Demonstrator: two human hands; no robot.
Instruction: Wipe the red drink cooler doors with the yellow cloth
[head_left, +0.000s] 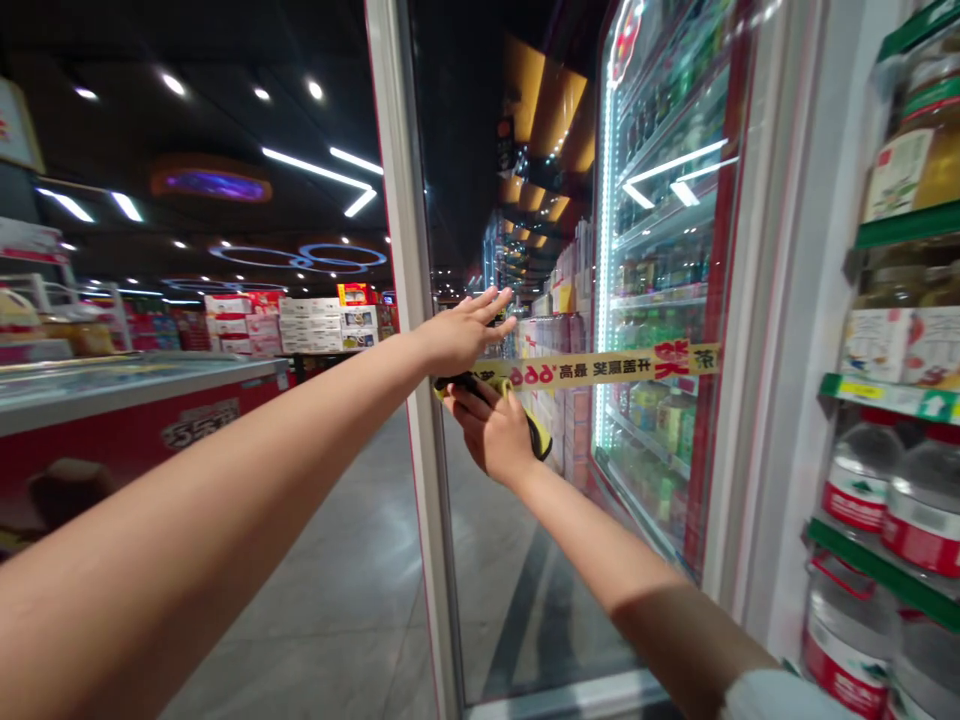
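A framed glass door [510, 580] stands in front of me, with a printed yellow strip [600, 368] running across it, its lettering reversed. Stretched over the door's left frame, my left hand [466, 330] is open, its fingers extended at the glass. Just below it, my right hand [496, 432] presses a yellow and black cloth [541, 438] on the glass, beside the left end of the strip. Most of the cloth is hidden under the right palm and fingers.
Close on the right, green-edged shelves [885, 572] hold large bottles [851, 635]. Through the glass a lit drinks cooler [660, 260] shows. A red chest freezer [127, 420] stands at left, with stacked boxes [309, 325] behind it. Grey floor [337, 560] lies between.
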